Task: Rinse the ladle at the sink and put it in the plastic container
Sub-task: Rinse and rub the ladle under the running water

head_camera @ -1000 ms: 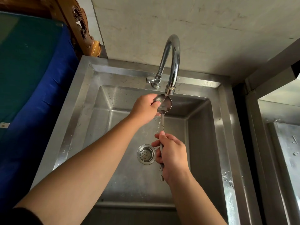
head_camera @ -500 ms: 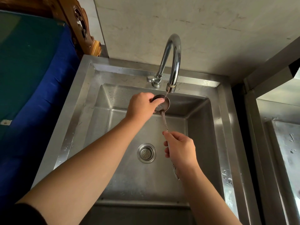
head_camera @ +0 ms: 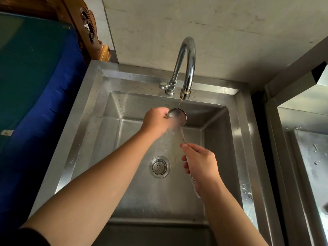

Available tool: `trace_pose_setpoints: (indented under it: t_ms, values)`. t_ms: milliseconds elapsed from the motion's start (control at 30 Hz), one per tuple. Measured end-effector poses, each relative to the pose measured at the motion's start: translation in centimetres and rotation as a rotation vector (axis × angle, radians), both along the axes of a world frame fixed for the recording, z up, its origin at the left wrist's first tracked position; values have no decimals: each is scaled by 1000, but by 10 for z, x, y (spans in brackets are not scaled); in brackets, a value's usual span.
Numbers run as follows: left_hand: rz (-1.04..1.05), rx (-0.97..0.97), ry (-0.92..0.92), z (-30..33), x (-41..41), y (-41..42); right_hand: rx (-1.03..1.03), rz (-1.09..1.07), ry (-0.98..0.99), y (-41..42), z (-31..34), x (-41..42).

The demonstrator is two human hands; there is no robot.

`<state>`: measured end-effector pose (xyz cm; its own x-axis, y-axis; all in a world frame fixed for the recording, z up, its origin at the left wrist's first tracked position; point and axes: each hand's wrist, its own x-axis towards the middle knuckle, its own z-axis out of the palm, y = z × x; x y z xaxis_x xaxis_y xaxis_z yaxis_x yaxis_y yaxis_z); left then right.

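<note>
The ladle (head_camera: 177, 116) is over the basin of the steel sink (head_camera: 79, 132), bowl up under the spout of the curved chrome faucet (head_camera: 186, 64), with a thin stream of water running into it. The sink fills most of what I see, set against a pale wall, a blue and green cushioned surface (head_camera: 35, 77) along its left side and a carved wooden post (head_camera: 83, 25) behind that. Drops of water cling to the rim on the right. The left hand (head_camera: 156, 121) reaches across the basin, its grip closed against the left edge of the ladle's bowl; the fingertips there are blurred, so I cannot tell just how they sit. The right hand (head_camera: 200, 166) is lower and nearer, its grip wrapped shut around the patterned handle, whose end pokes out below the wrist. The handle slants from that hand up to the bowl. The round drain strainer (head_camera: 159, 167) lies in the basin floor, just left of the right hand.
</note>
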<state>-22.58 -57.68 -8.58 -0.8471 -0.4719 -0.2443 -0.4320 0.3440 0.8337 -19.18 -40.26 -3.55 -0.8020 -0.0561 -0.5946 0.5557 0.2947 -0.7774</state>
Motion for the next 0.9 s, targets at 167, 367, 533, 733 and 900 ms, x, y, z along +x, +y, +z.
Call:
trace_pose_setpoints:
  t_ms: [167,367,533,733,900]
  values:
    - [153,97,66,1,-5,6,-66,16,-87,0,0,-4]
    - [205,239,60,2,-10,6,-29,-9,-8,-5,-5,-11]
    - [448,1046,53,8,-9,12,-18,-11,118,-7,-14,-10]
    - [341,1334,130,13,0,8,-14,-7,186,-3,-35,-6]
    - [215,1234,196,6,-3,15,-35,-35,200,-5,-42,-2]
